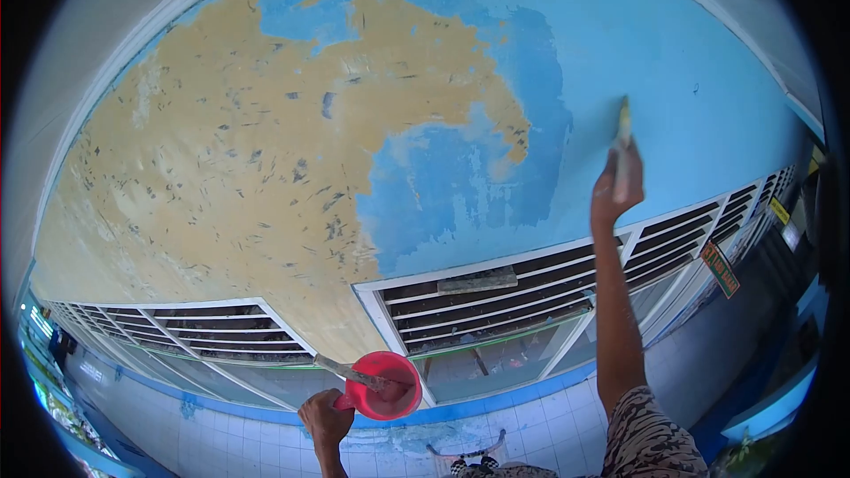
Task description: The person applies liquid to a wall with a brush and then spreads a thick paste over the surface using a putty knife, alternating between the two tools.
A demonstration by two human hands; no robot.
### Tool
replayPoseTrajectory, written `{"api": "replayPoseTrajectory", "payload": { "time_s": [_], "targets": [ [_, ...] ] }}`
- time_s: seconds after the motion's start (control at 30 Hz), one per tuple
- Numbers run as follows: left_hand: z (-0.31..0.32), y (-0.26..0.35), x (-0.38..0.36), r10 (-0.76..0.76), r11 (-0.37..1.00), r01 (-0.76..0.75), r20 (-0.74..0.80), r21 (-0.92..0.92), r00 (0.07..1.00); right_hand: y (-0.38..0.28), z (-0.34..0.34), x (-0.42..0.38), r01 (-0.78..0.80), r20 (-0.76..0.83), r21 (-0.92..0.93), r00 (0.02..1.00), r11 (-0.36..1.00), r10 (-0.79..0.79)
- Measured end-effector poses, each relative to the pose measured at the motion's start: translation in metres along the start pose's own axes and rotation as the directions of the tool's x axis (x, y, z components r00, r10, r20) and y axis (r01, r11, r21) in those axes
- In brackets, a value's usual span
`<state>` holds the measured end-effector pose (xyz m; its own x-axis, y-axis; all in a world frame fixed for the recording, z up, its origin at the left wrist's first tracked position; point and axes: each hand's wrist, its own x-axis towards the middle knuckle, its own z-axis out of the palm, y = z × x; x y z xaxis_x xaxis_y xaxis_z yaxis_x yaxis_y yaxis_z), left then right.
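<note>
Altogether two hands (326, 418) (618, 184), one red dipper (390, 361), two tools (625, 119) (343, 371).

We have open room to slide sideways and upward across the blue wall (699, 124) around our right hand (617, 184) and its tool (624, 127). Lower down, the louvred window (505, 308) breaks that surface, with a board (478, 281) lying across it and a sign (719, 270) farther right. Between our hands we could pass, minding the red dipper (390, 360) held by our left hand (325, 416) and the stick (341, 370) jutting past its rim.
</note>
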<state>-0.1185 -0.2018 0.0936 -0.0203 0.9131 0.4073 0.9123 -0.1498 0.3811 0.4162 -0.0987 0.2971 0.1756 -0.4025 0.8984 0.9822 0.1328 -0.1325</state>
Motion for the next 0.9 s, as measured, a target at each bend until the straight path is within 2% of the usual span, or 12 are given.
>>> {"api": "replayPoseTrajectory", "payload": {
  "time_s": [0.17, 0.33, 0.43, 0.47, 0.5, 0.53, 0.6, 0.7, 0.73, 0.8, 0.83, 0.9],
  "targets": [
    [0.005, -0.004, 0.009, 0.065, 0.998, -0.065, 0.018, -0.018, 0.998, -0.116, -0.046, -0.168, -0.298, 0.412, 0.208, 0.891, 0.931, 0.193],
    [-0.001, -0.004, 0.018, 0.07, 0.996, -0.072, -0.032, -0.057, 0.997, -0.171, -0.068, -0.179, -0.468, 0.674, 0.516, 0.739, 0.717, -0.003],
    [-0.008, -0.011, 0.009, 0.025, 0.999, -0.028, -0.059, -0.046, 0.998, -0.097, -0.07, -0.184, -0.708, 0.655, 0.446, 0.675, 0.548, 0.339],
    [-0.01, -0.015, 0.004, -0.003, 0.999, 0.001, -0.067, -0.034, 0.998, -0.068, -0.079, -0.174, -0.716, 0.58, 0.344, 0.671, 0.607, 0.462],
    [-0.013, -0.021, -0.002, -0.009, 1.0, 0.008, -0.063, -0.025, 0.998, -0.035, -0.083, -0.168, -0.758, 0.497, 0.43, 0.652, 0.49, 0.572],
    [-0.015, -0.027, -0.01, -0.024, 1.0, 0.024, -0.071, -0.009, 0.997, -0.01, -0.09, -0.155, -0.831, 0.437, 0.373, 0.55, 0.413, 0.712],
    [-0.019, -0.039, -0.024, -0.04, 0.999, 0.041, -0.069, 0.017, 0.997, 0.024, -0.108, -0.138, -0.692, 0.279, 0.237, 0.721, 0.682, 0.634],
    [-0.023, -0.05, -0.037, -0.102, 0.991, 0.104, -0.033, 0.084, 0.994, 0.025, -0.115, -0.155, -0.655, 0.056, 0.085, 0.756, 0.751, 0.652],
    [-0.024, -0.048, -0.04, -0.092, 0.991, 0.096, -0.046, 0.092, 0.995, 0.018, -0.114, -0.17, -0.639, 0.079, 0.056, 0.769, 0.767, 0.634],
    [-0.023, -0.042, -0.042, -0.087, 0.991, 0.092, -0.054, 0.097, 0.995, -0.027, -0.098, -0.197, -0.343, 0.18, -0.035, 0.922, 0.939, 0.343],
    [-0.021, -0.038, -0.041, -0.087, 0.993, 0.091, -0.058, 0.077, 0.995, -0.073, -0.092, -0.199, -0.345, 0.287, -0.018, 0.897, 0.938, 0.335],
    [-0.018, -0.033, -0.038, -0.088, 0.994, 0.092, -0.055, 0.06, 0.995, -0.139, -0.08, -0.228, -0.484, 0.404, 0.249, 0.839, 0.839, 0.364]
  ]
}}
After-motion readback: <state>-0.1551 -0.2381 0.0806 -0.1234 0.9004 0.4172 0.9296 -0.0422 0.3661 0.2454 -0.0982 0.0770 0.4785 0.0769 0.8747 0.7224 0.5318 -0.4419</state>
